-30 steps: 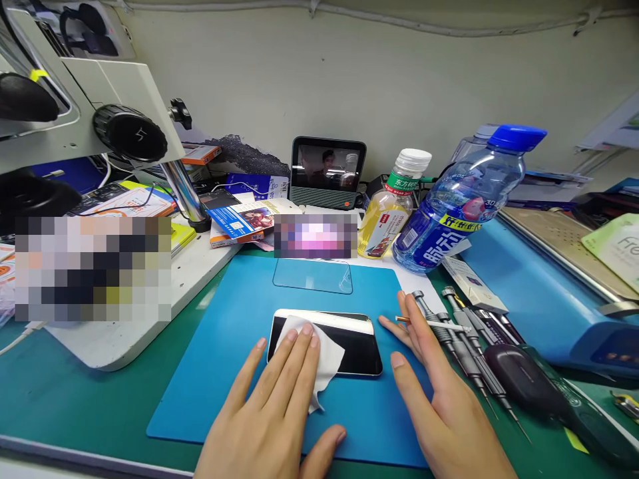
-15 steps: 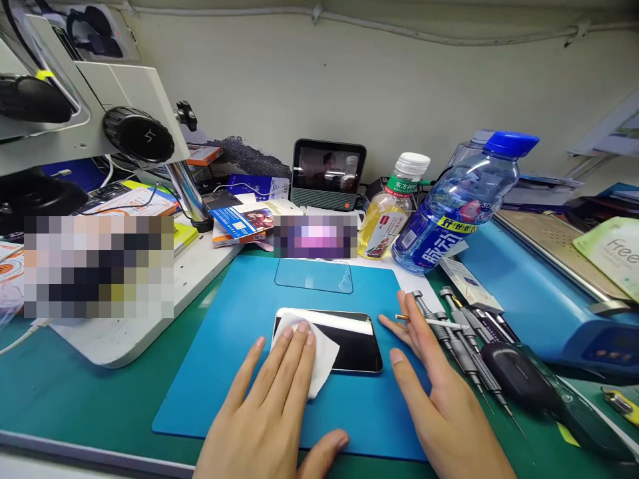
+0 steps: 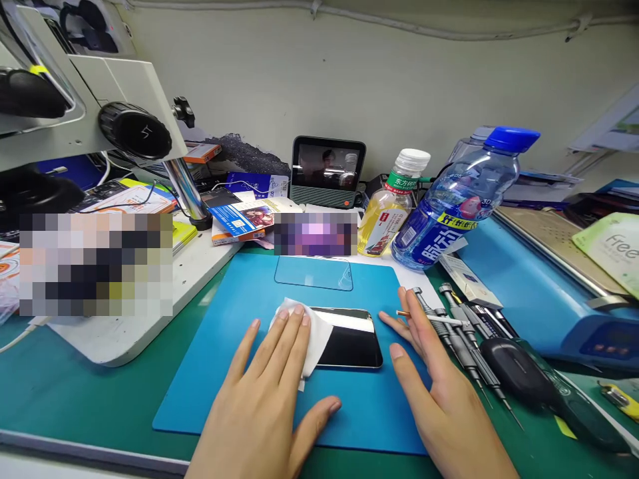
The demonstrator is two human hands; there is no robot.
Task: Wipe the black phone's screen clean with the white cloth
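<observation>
My left hand [image 3: 264, 379] lies nearly flat, its three middle fingers together on a white wipe [image 3: 318, 336], pressing it down. Beneath the wipe is the left part of a smartphone [image 3: 352, 342] with a dark, glossy screen, lying across the blue mat [image 3: 200, 379]. To the phone's right, my right hand [image 3: 434, 372] hovers low with its thumb apart. A thin white stick with a copper-coloured tip [image 3: 446, 320] passes between its index and middle fingers. Behind the phone lies a clear screen protector with a black border [image 3: 313, 274].
Several precision screwdrivers [image 3: 469, 346] and a black case [image 3: 519, 372] lie right of my right hand. A blue machine [image 3: 529, 286] stands beyond them. Two drink bottles, one yellow [image 3: 384, 213] and one blue-capped [image 3: 449, 206], stand behind. A microscope stand [image 3: 124, 326] occupies the left.
My left hand has slid a little left with the wipe, whose edge is now more bunched; slightly more screen shows. My right hand has hardly moved.
</observation>
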